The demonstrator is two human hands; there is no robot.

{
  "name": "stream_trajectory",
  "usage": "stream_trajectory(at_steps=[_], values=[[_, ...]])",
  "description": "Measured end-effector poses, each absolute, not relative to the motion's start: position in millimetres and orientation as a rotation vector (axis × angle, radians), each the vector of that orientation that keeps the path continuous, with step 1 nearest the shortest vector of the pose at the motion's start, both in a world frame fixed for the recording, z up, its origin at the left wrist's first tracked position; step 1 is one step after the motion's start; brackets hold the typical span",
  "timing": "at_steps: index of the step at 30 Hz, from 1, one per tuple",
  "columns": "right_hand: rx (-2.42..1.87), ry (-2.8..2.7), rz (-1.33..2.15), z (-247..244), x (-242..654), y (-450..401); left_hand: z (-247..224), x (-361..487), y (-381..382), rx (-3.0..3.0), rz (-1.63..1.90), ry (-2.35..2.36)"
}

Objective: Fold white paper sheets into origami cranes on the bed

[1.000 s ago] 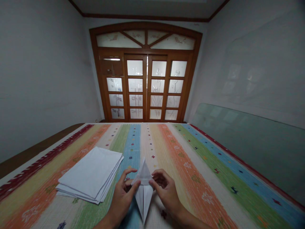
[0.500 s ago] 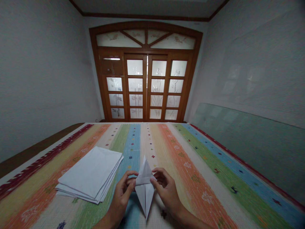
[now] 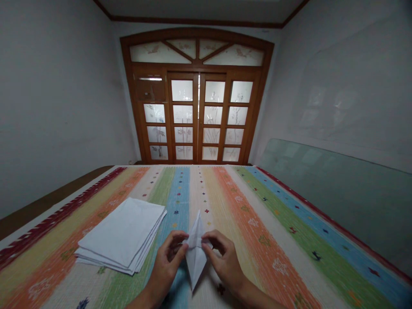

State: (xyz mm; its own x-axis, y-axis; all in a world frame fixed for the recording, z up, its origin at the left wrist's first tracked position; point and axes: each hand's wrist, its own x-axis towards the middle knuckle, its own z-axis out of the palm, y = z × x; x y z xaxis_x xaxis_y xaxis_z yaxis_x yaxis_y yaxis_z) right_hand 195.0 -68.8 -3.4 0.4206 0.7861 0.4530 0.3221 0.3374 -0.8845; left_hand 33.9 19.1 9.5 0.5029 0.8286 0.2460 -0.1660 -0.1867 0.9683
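Note:
A white folded paper, shaped like a long diamond with a crease across its middle, is held between both hands just over the tablecloth. One point faces away from me and the other faces toward me. My left hand pinches its left corner between thumb and fingers. At the right corner, my right hand grips the paper the same way. To the left of my left hand lies a stack of white paper sheets, its edges slightly uneven.
A striped, multicoloured tablecloth covers the table. Beyond the far edge stands a wooden door with glass panes. A pale green panel runs along the right side, and a brown edge shows on the left.
The folded paper has turned slightly, its near point swinging left and its far point right. The slit in its lower half no longer shows. My right hand has shifted a little left.

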Motion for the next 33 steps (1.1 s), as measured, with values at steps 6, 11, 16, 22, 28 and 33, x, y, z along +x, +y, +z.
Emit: stream_trajectory(at_steps=[6,11,16,22,28,33], values=[[-1.274,-1.151,0.433,-4.7,194.1,-69.0,3.7,38.7,17.1,1.477,0.972,0.495],[-1.308,-1.135,0.398,-5.6,193.8,-68.5,-1.7,39.0,16.8,1.479,0.949,0.465],[-1.299,-1.124,0.36,-4.5,193.2,-68.1,-3.5,35.7,17.9,1.49,0.896,0.448],[-1.266,-1.17,0.358,-7.5,187.2,-70.0,-5.3,39.2,18.1,1.533,0.938,0.49],[-1.246,-1.236,0.387,-6.2,183.6,-72.2,-7.4,40.4,16.0,1.488,0.996,0.619],[-1.232,-1.31,0.419,-5.1,184.7,-73.2,-4.7,40.2,16.1,1.519,1.052,0.646]])
